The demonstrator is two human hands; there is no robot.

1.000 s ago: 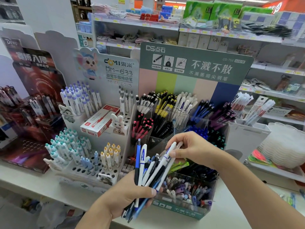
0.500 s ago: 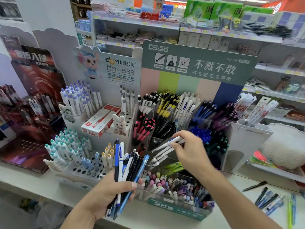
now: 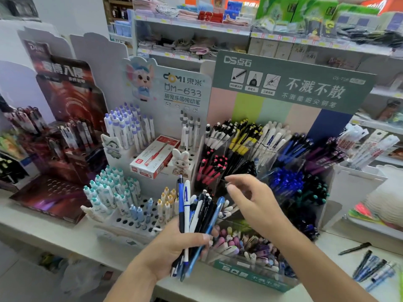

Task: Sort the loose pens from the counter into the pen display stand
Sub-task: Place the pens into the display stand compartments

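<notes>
Reading "DS-758", the green header (image 3: 290, 83) tops the pen display stand (image 3: 250, 277) on a white worktop (image 3: 54, 234); left hand (image 3: 172, 251) grips a pen bundle (image 3: 196, 216), right hand (image 3: 255, 201) fingers loose, empty.

Head view: looked forward and down from the person's head.
Nearness: close over the pen display stand (image 3: 257, 162) on the counter (image 3: 54, 234).
Shared views: only one.

Above the right hand's fingers (image 3: 234, 188), a green header card (image 3: 292, 83) reads "DS 点石" and "不溅不散". Left of it, a white mouse-cartoon card (image 3: 185, 90) reads "DOMI 東米" and "DM-633".
</notes>
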